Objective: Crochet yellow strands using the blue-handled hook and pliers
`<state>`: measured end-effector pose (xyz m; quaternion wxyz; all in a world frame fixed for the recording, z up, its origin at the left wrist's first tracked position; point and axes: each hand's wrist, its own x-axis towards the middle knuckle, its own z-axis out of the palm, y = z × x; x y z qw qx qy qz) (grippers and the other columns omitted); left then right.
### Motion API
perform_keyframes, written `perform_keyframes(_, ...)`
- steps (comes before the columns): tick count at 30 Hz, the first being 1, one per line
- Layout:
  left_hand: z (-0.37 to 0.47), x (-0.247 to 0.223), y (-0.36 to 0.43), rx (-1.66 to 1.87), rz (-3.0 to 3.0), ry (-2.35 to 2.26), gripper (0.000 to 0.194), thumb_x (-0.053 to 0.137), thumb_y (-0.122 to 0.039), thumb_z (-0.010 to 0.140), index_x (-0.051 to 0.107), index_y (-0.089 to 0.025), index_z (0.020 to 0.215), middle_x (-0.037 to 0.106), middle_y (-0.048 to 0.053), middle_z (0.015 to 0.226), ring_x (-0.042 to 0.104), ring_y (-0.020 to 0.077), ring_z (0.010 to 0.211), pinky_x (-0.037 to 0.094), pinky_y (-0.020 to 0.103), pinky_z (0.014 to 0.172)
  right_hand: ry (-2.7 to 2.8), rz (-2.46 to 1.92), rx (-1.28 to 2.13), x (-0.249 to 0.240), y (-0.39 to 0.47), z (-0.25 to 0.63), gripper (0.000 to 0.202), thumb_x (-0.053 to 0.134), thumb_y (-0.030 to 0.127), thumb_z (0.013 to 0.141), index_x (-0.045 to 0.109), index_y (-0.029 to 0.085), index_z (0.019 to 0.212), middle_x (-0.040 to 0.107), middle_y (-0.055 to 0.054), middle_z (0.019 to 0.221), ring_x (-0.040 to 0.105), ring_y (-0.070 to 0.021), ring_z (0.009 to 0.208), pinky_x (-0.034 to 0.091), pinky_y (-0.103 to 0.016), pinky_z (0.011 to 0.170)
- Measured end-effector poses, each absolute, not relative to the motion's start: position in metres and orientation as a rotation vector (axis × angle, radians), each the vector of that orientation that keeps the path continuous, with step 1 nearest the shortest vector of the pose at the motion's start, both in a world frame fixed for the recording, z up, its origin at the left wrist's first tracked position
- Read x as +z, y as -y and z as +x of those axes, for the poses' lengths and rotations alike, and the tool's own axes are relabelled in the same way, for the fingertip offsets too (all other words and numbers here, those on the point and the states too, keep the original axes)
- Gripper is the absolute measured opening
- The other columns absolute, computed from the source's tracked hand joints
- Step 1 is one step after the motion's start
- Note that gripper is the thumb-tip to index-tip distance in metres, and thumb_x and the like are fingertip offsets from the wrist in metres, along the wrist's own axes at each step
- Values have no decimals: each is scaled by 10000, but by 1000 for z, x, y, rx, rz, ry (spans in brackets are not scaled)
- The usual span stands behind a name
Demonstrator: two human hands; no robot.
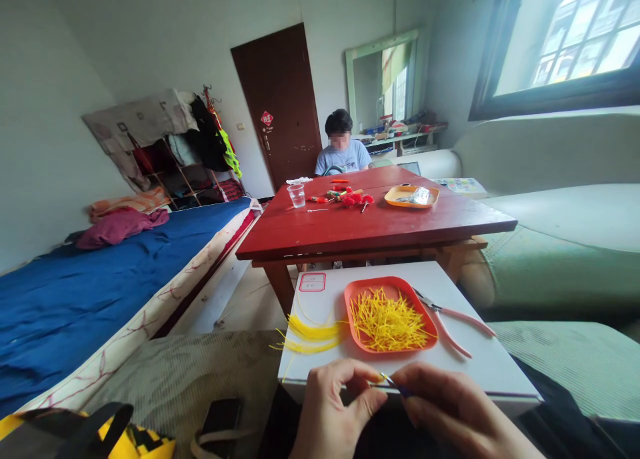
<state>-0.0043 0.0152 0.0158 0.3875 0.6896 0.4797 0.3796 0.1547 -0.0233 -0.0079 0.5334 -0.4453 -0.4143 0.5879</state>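
Note:
At the near edge of a white box, my left hand pinches something small and yellow, mostly hidden by the fingertips. My right hand is closed on a small tool with a metal tip and a blue part, its tip meeting the left fingertips. Just beyond the hands, an orange-red tray holds a heap of short yellow strands. Longer yellow strands lie left of the tray. Pliers with pink handles rest open on the box to its right.
A red table behind the box bears a plastic cup, red items and an orange tray. A person sits at its far side. A blue bed stands left, a pale sofa right; a phone lies lower left.

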Motion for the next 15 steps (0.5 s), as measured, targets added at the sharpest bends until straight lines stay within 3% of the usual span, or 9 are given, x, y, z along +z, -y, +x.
perform_keyframes(4,-6,27,-19,813,1857,-1190,80,723,-240,654,707,-171,691,664,41,648,582,184,625,419,249,605,1117,-1095,1371,-5,24,158,341,667,539,664,671,222,791,633,-5,690,557,-171,663,483,-280,646)
perform_keyframes(10,-10,39,-22,700,2330,-1103,201,576,-137,748,630,-175,558,606,36,540,514,157,523,356,243,512,1141,-1162,1361,-12,25,166,302,689,500,640,683,237,788,666,-17,730,569,-174,679,491,-282,668)
perform_keyframes(12,-12,40,-21,663,2427,-997,229,550,-117,747,619,-172,536,594,40,527,499,156,522,336,245,501,1135,-1151,1485,-12,21,177,305,724,499,598,681,235,745,634,10,621,521,-119,531,457,-228,526)
perform_keyframes(15,-15,29,-15,682,2139,-1049,203,597,-101,680,601,-163,486,554,12,485,464,128,488,304,230,483,960,-1218,1586,0,9,204,354,717,541,581,660,248,771,510,46,467,300,-51,321,257,-194,311)
